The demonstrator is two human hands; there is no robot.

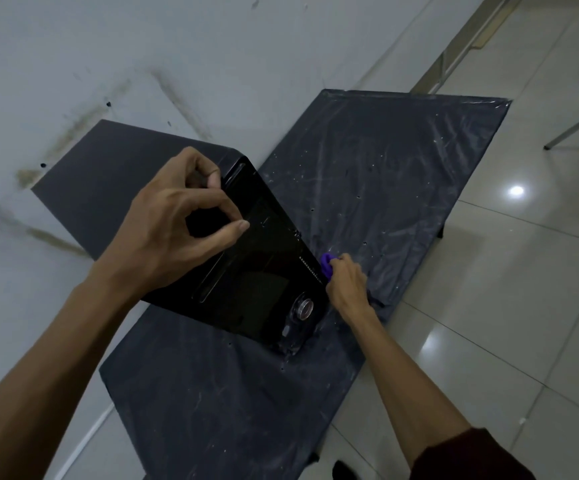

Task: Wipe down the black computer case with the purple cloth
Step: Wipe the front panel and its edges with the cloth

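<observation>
Head view. Pinches bunched purple cloth (327, 266) in right hand (347, 287), pressed to side edge of black case (264, 282) just past the fingertips. Braces curled left hand (177, 223) on case top; cannot tell whether clasping. Risks skidding case across slick table cover (385, 161) under sideways push, or dropping cloth from so small a pinch.

Computer case (267, 271) showing glossy black at centre. Cloth (327, 265) showing bright purple. Table cover (385, 161) looking dark grey, carrying whitish scratches and specks. Wall (73, 64), upper left, showing pale grey with brownish smears. Floor tiles (523, 289), right, gleaming off-white. Sleeve (471, 455), lower right, showing dark maroon.
</observation>
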